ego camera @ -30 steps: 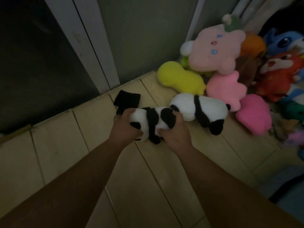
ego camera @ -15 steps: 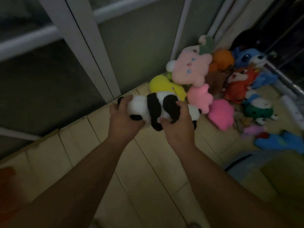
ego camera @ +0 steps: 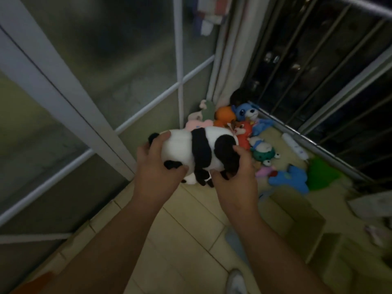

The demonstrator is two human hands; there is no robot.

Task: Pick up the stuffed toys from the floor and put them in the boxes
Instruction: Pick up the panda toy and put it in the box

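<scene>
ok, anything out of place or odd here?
Nothing damaged or spilled. The left hand and right hand grip the panda. The toy heap in the corner is messy, as the task expects. One non-toy: a white bottle-like object lying on the floor right of the heap.

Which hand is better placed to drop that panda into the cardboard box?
Likely the right hand: both hands grip the panda, but the cardboard box sits low on that side, farther from the left hand.
</scene>
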